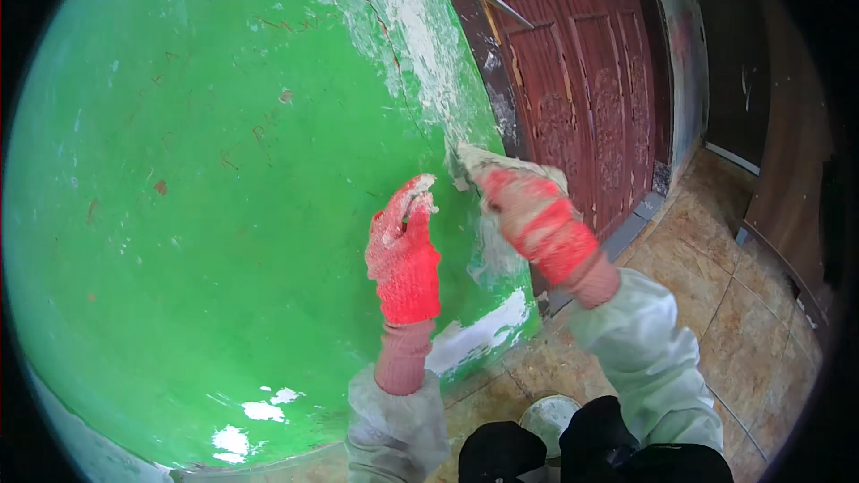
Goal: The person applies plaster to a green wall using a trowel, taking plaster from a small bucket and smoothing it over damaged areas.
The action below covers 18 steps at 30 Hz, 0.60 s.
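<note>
My right hand [537, 219], in a red knitted glove smeared with whitish putty, is closed on a putty-covered tool that looks like a putty knife [483, 157]. Its pale end meets the green wall [224, 215] beside the door frame, where a strip of white putty [420, 45] runs down; motion blurs the tool's outline. To the left, my left hand [404, 246], gloved the same way, is raised in front of the wall. Its fingers curl toward the thumb, with putty caked on the tips; anything pinched there is too small to make out.
A long crack [383, 29] runs down the wall beside the putty strip. At right stands a carved reddish-brown door [573, 80] with a metal handle [507, 11]. A round putty-stained container [548, 420] sits by my dark shoes on the tiled floor [698, 241]. Brown panelling [792, 152] stands far right.
</note>
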Motion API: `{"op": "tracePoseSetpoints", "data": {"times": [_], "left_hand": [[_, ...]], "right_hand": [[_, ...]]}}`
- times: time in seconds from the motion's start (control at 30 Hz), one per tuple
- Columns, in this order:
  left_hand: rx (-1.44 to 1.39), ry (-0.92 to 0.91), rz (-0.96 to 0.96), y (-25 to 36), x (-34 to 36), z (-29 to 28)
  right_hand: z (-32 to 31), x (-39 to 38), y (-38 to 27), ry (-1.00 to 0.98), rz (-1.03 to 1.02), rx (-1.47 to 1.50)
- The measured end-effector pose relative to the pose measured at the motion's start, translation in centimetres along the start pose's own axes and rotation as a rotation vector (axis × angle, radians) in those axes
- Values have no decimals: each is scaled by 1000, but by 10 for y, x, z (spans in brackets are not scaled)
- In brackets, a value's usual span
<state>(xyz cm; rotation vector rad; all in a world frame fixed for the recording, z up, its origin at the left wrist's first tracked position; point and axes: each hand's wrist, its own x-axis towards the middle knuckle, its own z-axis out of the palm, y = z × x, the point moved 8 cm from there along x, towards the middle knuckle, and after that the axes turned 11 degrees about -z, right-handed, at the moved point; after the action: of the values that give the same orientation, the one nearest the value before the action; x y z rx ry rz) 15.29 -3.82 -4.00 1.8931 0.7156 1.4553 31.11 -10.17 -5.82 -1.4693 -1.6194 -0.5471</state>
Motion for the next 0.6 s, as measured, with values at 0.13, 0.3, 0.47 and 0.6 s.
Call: {"op": "tracePoseSetpoints", "data": {"times": [0.13, 0.3, 0.47, 0.6], "left_hand": [[-79, -12, -135, -11, -16, 3], [-118, -52, -265, -12, -27, 11], [-87, -27, -236, -20, -30, 2], [-144, -69, -262, -30, -35, 22]], "right_hand": [[-67, 28, -33, 255, -207, -128], [-3, 54, -19, -119, -228, -566], [-8, 18, -26, -36, -195, -137], [-29, 28, 7, 232, -134, -124]]}}
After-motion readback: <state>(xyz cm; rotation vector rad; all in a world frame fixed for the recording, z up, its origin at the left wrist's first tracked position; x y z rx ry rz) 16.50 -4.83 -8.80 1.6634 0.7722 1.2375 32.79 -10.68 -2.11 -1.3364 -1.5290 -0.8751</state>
